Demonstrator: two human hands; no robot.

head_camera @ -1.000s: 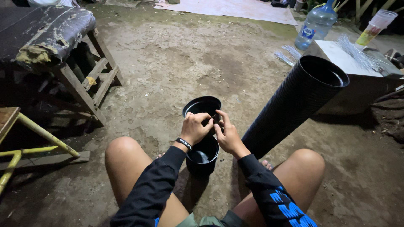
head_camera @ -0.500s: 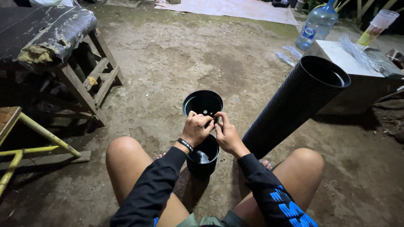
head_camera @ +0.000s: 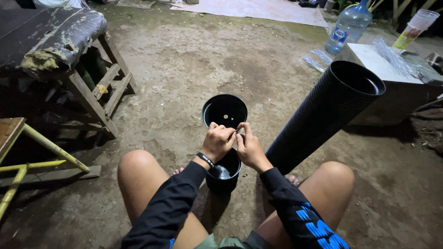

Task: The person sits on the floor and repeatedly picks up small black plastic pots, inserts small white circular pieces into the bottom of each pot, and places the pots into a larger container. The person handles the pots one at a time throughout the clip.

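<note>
I sit on the dirt ground with my bare knees apart. Between them stands a black plastic pot (head_camera: 224,177). A second black pot (head_camera: 224,109) with holes in its bottom stands just beyond it. My left hand (head_camera: 218,141), with a black wristband, and my right hand (head_camera: 249,148) meet above the nearer pot's far rim. Both pinch a small thin pale piece (head_camera: 236,131) between the fingertips; what it is cannot be told.
A long stack of nested black pots (head_camera: 323,115) leans from my right knee toward a white box (head_camera: 376,62) bearing clear strips and a plastic cup (head_camera: 415,28). A water bottle (head_camera: 348,26) stands behind. A torn padded wooden bench (head_camera: 50,39) and yellow frame (head_camera: 48,146) are left.
Both hands stay above the nearer pot; only the fingertips have shifted slightly against each other. The pots have not moved.
</note>
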